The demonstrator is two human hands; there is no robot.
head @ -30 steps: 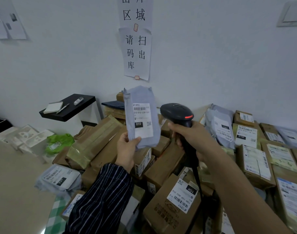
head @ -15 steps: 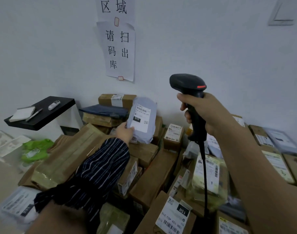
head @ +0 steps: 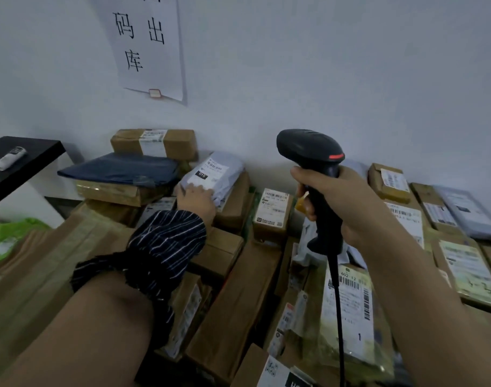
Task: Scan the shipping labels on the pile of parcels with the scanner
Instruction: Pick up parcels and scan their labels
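**One striped sleeve, one bare arm**

Behind the left hand (head: pixel 195 201) a dark navy sleeve (head: pixel 166 247) with thin white pinstripes bunches in loose folds, its gathered edge ending mid-forearm; the arm past it is bare. Behind the right hand (head: pixel 350 202), the arm is bare all along.

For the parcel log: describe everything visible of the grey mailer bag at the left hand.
The grey mailer bag is a soft, wrinkled plastic pouch, lying tilted and label-up on brown boxes by the wall. Its white label carries barcodes and a black patch. The left hand holds its near end; a dark blue parcel lies beside it.
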